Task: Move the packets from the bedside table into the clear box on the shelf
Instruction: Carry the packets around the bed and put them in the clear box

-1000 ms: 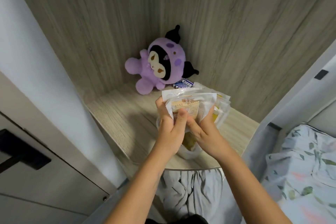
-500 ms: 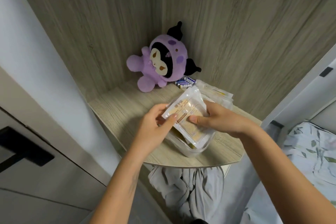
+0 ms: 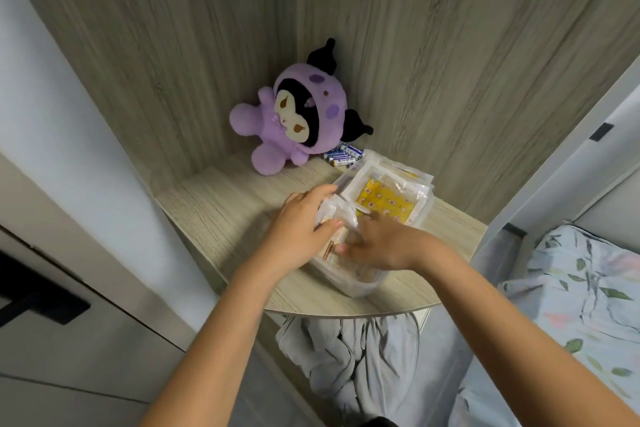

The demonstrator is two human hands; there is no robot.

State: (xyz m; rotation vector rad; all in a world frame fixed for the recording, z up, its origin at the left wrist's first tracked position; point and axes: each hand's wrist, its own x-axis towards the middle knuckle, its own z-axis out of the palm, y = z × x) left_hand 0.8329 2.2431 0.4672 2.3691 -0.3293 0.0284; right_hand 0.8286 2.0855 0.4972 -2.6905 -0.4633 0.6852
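Observation:
A clear plastic box (image 3: pixel 360 282) sits on the wooden shelf (image 3: pixel 221 215), near its rounded front edge. Inside it lie flat see-through packets; the top one at the back has a yellow patterned sheet (image 3: pixel 388 204). My left hand (image 3: pixel 304 222) grips the crumpled end of a beige packet (image 3: pixel 337 218) at the box's near-left side. My right hand (image 3: pixel 381 243) lies flat, fingers spread, pressing on the packets inside the box. Both hands hide most of the near packets.
A purple plush toy (image 3: pixel 298 121) leans in the shelf's back corner, with several small batteries (image 3: pixel 343 156) beside it. Wooden panels wall the shelf at back and right. Grey cloth (image 3: pixel 349 350) hangs below the shelf. A floral bed cover (image 3: pixel 585 305) lies at right.
The packet stack went from being held upright above the box to lying flat inside it. Both hands have moved down onto the packets, and the yellow packet now shows at the back.

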